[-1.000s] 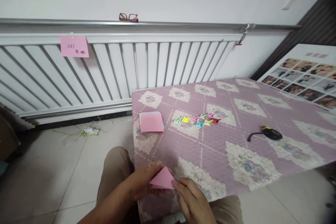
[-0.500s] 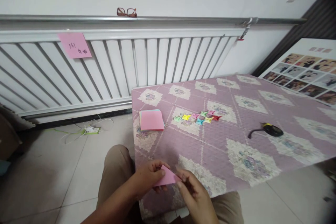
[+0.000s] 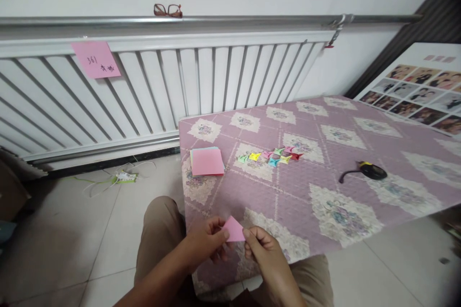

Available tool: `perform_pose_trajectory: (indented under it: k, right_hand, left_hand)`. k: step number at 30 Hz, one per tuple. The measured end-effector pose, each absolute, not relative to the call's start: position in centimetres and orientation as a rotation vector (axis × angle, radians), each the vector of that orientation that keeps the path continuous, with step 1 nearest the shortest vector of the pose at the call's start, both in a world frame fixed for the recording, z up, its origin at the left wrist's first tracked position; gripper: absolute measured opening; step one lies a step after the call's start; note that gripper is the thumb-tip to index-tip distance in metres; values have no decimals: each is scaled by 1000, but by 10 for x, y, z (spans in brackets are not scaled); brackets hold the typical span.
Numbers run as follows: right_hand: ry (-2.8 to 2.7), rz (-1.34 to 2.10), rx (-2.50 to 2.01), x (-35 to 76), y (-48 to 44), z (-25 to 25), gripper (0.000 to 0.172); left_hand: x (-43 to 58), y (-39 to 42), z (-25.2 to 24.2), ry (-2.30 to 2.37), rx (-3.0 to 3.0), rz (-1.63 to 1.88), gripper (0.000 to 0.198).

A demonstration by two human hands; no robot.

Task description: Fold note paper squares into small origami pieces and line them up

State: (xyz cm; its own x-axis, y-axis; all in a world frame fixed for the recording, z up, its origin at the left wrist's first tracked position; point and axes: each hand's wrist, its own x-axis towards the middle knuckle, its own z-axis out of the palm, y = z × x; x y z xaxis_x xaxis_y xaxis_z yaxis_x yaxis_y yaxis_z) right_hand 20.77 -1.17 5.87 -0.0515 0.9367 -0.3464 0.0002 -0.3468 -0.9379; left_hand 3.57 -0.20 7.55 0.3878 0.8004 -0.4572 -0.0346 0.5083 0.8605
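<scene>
A small folded pink paper (image 3: 234, 228) is pinched between both my hands just above the near edge of a pink quilted surface (image 3: 324, 172). My left hand (image 3: 205, 242) grips its left side with thumb and fingers closed. My right hand (image 3: 261, 244) pinches its right corner. Farther back on the quilt lies a stack of coloured paper squares (image 3: 207, 161) with a pink sheet on top. To its right sits a row of several small folded paper pieces (image 3: 270, 157) in green, yellow, pink, blue and red.
A black object with a yellow mark (image 3: 370, 171) lies on the quilt at the right. A white radiator (image 3: 162, 86) with a pink note (image 3: 95, 59) runs behind, glasses (image 3: 167, 10) on its rail. A photo poster (image 3: 421, 91) stands far right. Cords (image 3: 118, 178) lie on the tiled floor.
The pink paper was a wider triangle a second ago; now it is folded smaller, held higher and nearer my fingertips. The camera view shifted slightly.
</scene>
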Motion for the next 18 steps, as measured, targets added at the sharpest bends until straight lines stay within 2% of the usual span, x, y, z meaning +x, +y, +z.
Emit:
perform_pose_trajectory:
  k: [6,11,18]
  right_hand:
    - [-1045,1412,-1447,209,-14,55,43]
    - [-1127,1338,-1439,212,-16,50,46]
    - [-1229,1500,-1378,208,-17,60,44]
  left_hand:
    - [42,-8,72,1143,907,695,28]
    - [45,-9,70,1164,856,827,24]
    - [39,-10,74,1214,916,824,15]
